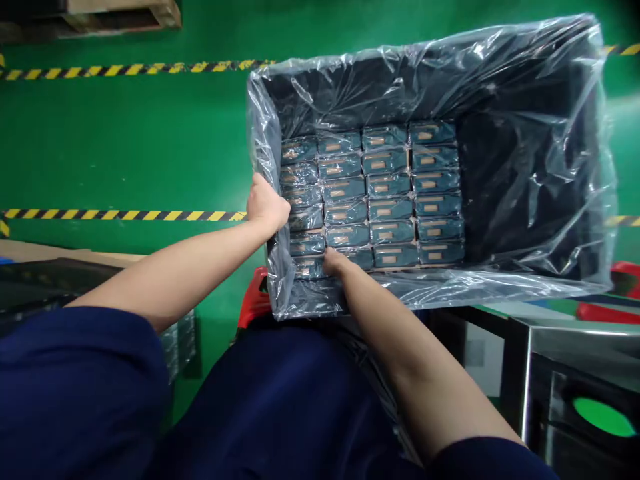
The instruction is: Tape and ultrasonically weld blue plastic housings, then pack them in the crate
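Observation:
A large dark bin lined with a transparent plastic liner stands in front of me. Several dark green packages, each with a small tan patch on top, lie in tight rows over its left and middle part. My left hand is closed over the bin's left rim, gripping the liner there. Down inside the bin, my right hand touches the packages in the row nearest me, between the first two columns. Its fingers point down and are mostly hidden, so their grip cannot be made out.
Red handles stick out by the bin's near left corner. A metal-framed machine with a green round spot stands at the lower right. Yellow-black tape runs along the green floor. A wooden pallet lies at the upper left.

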The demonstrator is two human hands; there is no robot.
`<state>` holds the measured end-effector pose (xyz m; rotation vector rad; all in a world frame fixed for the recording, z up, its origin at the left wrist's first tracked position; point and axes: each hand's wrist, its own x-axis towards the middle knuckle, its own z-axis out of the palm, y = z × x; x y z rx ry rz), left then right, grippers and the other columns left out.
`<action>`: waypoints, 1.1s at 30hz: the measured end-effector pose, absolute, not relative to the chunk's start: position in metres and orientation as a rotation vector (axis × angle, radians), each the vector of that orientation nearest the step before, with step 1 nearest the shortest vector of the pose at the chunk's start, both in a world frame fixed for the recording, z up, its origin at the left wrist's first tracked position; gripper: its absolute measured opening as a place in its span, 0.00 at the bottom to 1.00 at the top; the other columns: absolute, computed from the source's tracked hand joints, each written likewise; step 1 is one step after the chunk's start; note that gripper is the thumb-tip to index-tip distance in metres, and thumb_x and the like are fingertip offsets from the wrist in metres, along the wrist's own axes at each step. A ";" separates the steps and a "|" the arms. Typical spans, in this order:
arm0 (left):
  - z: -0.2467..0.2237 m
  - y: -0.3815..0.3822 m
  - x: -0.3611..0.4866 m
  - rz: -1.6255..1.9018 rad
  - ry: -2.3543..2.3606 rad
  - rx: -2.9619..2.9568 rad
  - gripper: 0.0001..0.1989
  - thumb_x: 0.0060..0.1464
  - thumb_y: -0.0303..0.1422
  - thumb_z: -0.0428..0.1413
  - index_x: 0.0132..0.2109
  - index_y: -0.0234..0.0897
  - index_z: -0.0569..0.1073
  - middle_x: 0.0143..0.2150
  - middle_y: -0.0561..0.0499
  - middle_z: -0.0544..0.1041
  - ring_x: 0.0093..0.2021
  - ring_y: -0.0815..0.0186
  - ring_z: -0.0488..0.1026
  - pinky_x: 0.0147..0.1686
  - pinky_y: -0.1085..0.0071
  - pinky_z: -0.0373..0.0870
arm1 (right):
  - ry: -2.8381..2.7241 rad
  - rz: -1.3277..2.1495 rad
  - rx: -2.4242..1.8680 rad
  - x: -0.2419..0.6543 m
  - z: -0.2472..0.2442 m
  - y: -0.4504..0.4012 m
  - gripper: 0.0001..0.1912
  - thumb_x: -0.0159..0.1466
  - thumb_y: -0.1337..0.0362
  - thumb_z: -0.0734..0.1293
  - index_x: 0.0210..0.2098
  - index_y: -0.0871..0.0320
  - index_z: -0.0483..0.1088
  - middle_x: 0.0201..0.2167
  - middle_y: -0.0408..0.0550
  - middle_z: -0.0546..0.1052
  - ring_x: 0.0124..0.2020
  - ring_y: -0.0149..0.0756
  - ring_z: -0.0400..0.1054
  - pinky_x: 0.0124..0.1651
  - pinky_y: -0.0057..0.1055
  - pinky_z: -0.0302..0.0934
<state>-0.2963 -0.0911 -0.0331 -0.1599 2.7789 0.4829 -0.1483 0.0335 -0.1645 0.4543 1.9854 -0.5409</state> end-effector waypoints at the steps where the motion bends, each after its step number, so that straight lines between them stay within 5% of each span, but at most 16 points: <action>1: -0.033 -0.091 -0.296 0.478 2.781 -0.157 0.23 0.48 0.27 0.57 0.52 0.32 0.59 0.48 0.39 0.74 0.51 0.52 0.73 0.52 0.60 0.71 | 1.967 -0.511 0.462 -0.149 -0.166 0.034 0.19 0.66 0.60 0.66 0.54 0.62 0.66 0.51 0.54 0.71 0.49 0.40 0.69 0.51 0.43 0.66; 5: -0.034 -0.092 -0.296 0.456 2.796 -0.161 0.23 0.48 0.27 0.56 0.51 0.34 0.59 0.48 0.41 0.75 0.50 0.54 0.74 0.51 0.62 0.71 | 1.923 -0.463 0.445 -0.151 -0.168 0.034 0.26 0.57 0.68 0.72 0.54 0.69 0.68 0.51 0.63 0.72 0.53 0.47 0.68 0.54 0.39 0.63; 8: -0.035 -0.091 -0.296 0.449 2.808 -0.155 0.23 0.48 0.27 0.56 0.51 0.33 0.60 0.48 0.40 0.75 0.50 0.54 0.74 0.51 0.63 0.71 | 1.917 -0.492 0.394 -0.152 -0.168 0.038 0.26 0.52 0.71 0.74 0.51 0.68 0.71 0.49 0.61 0.74 0.53 0.46 0.69 0.53 0.33 0.63; 14: -0.038 -0.091 -0.296 0.425 2.820 -0.173 0.24 0.46 0.28 0.56 0.52 0.35 0.60 0.46 0.42 0.75 0.51 0.51 0.73 0.52 0.61 0.71 | 1.914 -0.496 0.397 -0.155 -0.169 0.047 0.15 0.63 0.61 0.69 0.47 0.63 0.71 0.48 0.53 0.74 0.49 0.40 0.69 0.52 0.40 0.66; 22: -0.036 -0.092 -0.294 0.350 2.864 -0.107 0.22 0.48 0.29 0.55 0.51 0.32 0.60 0.46 0.39 0.75 0.46 0.53 0.75 0.47 0.60 0.74 | 2.010 -0.481 0.481 -0.160 -0.167 0.041 0.22 0.66 0.51 0.64 0.50 0.63 0.71 0.47 0.55 0.75 0.47 0.37 0.71 0.47 0.33 0.66; 25: -0.035 -0.091 -0.294 0.357 2.866 -0.126 0.23 0.47 0.28 0.55 0.51 0.32 0.61 0.47 0.38 0.75 0.47 0.52 0.75 0.49 0.60 0.73 | 2.086 -0.404 0.460 -0.157 -0.160 0.035 0.20 0.66 0.57 0.64 0.50 0.66 0.71 0.46 0.60 0.75 0.46 0.41 0.72 0.44 0.30 0.66; 29: -0.035 -0.090 -0.295 0.378 2.858 -0.143 0.24 0.47 0.27 0.56 0.52 0.32 0.61 0.47 0.37 0.75 0.48 0.51 0.74 0.50 0.60 0.72 | 2.274 -0.287 0.277 -0.154 -0.145 0.011 0.20 0.66 0.68 0.59 0.55 0.72 0.67 0.51 0.72 0.70 0.52 0.52 0.67 0.49 0.42 0.63; 33: -0.037 -0.091 -0.294 0.380 2.871 -0.123 0.24 0.47 0.27 0.55 0.52 0.31 0.61 0.48 0.36 0.75 0.49 0.50 0.74 0.51 0.58 0.71 | 2.353 -0.370 -0.269 -0.158 -0.141 -0.031 0.16 0.65 0.69 0.59 0.50 0.62 0.72 0.53 0.61 0.70 0.55 0.49 0.63 0.55 0.43 0.58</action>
